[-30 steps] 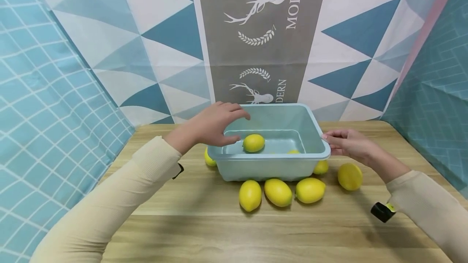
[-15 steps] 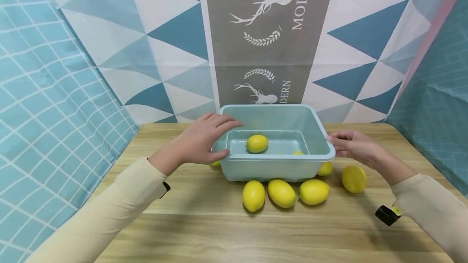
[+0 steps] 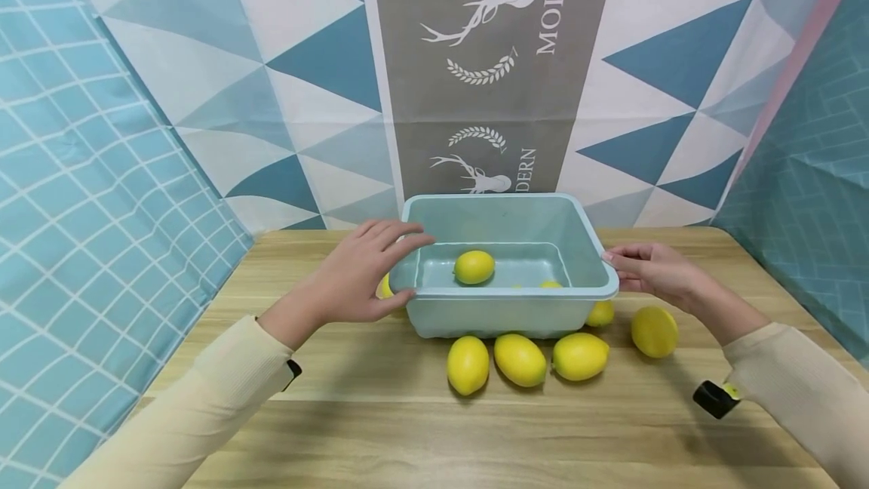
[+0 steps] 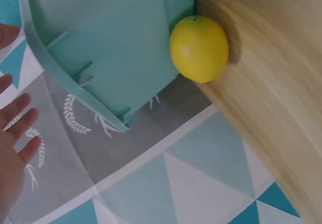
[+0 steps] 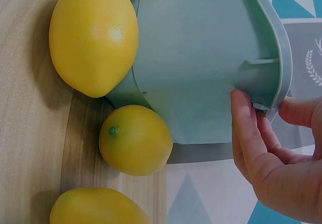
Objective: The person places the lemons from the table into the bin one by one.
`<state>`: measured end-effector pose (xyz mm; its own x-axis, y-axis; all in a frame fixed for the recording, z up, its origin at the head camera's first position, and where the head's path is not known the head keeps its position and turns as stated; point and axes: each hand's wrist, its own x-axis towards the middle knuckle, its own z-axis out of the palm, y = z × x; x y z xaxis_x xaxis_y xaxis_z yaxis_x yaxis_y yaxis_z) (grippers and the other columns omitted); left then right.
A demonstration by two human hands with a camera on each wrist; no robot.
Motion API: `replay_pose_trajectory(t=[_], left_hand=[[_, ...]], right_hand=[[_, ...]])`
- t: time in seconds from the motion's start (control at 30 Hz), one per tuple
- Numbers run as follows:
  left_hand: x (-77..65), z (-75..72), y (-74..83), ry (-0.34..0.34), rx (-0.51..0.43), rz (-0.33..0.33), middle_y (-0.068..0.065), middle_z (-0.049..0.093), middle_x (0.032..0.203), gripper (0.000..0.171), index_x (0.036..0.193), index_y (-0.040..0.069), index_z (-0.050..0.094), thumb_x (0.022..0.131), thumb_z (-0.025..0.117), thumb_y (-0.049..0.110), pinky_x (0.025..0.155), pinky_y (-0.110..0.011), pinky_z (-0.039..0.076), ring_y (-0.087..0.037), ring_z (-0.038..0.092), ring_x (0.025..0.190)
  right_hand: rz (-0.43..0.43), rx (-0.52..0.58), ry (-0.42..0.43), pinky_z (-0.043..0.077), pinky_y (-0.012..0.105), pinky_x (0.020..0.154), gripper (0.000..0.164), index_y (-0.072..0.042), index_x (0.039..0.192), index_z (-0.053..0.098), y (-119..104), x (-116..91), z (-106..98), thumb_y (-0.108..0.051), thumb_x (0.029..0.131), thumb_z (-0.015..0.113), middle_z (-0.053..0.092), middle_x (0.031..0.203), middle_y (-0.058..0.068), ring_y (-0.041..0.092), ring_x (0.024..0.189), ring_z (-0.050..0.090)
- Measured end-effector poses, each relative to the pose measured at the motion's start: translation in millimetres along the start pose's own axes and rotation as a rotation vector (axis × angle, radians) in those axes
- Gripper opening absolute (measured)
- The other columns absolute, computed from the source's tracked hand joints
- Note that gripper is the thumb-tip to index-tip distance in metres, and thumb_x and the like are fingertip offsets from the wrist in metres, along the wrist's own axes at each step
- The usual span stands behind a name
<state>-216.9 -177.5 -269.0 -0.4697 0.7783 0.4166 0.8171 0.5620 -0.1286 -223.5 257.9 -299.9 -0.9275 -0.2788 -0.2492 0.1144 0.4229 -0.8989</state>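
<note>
A pale blue plastic basin (image 3: 502, 315) stands near the back of the table. One lemon (image 3: 474, 267) lies on its floor, and more yellow shows low behind the front rim. My right hand (image 3: 655, 275) pinches the rim at the right end, thumb on top and fingers against the outer wall in the right wrist view. My left hand (image 3: 356, 278) hovers at the left end with its fingers spread, holding nothing; in the left wrist view a gap shows between the fingers (image 4: 22, 118) and the basin. Beside the basin's left wall sits another lemon (image 4: 199, 49).
In front of the basin lie three lemons, the leftmost lemon (image 3: 468, 365) standing apart. To the right are a lemon (image 3: 600, 313) by the wall and another lemon (image 3: 655, 331) further out. Patterned cloth (image 3: 319, 81) hangs behind the wooden table (image 3: 434, 429).
My left hand has moved left and towards me, from over the basin to its left end. My right hand keeps its hold on the rim, and the basin stays about where it was.
</note>
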Motion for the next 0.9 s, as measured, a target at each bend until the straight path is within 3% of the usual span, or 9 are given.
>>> replay_pose_trajectory(t=[0.3, 0.57, 0.9], left_hand=[[-7.7, 7.9, -4.7, 0.136, 0.028, -0.005, -0.008, 0.051, 0.138, 0.068, 0.139, 0.014, 0.046, 0.08, 0.066, 0.041, 0.109, -0.044, 0.034, -0.025, 0.048, 0.125], [-21.1, 13.5, -20.8, 0.229, 0.036, -0.033, -0.011, 0.052, 0.138, 0.068, 0.138, 0.012, 0.048, 0.081, 0.065, 0.045, 0.108, -0.046, 0.035, -0.028, 0.047, 0.126], [-41.4, 17.8, -40.3, 0.248, 0.023, -0.078, -0.011, 0.051, 0.138, 0.067, 0.138, 0.012, 0.048, 0.087, 0.056, 0.053, 0.104, -0.047, 0.036, -0.029, 0.048, 0.125]], right_hand=[[0.002, -0.002, 0.002, 0.057, 0.018, 0.08, 0.056, 0.014, 0.137, 0.033, 1, 1, -1, -0.027, 0.101, 0.047, 0.061, 0.095, -0.013, 0.003, 0.084, 0.064], [0.001, 0.002, 0.004, 0.056, 0.018, 0.08, 0.056, 0.014, 0.137, 0.032, 0, 1, 0, -0.027, 0.101, 0.046, 0.061, 0.094, -0.014, 0.003, 0.084, 0.064], [-0.003, 0.0, 0.003, 0.056, 0.018, 0.08, 0.055, 0.014, 0.137, 0.033, 1, 1, 0, -0.026, 0.101, 0.046, 0.061, 0.094, -0.014, 0.003, 0.085, 0.064]])
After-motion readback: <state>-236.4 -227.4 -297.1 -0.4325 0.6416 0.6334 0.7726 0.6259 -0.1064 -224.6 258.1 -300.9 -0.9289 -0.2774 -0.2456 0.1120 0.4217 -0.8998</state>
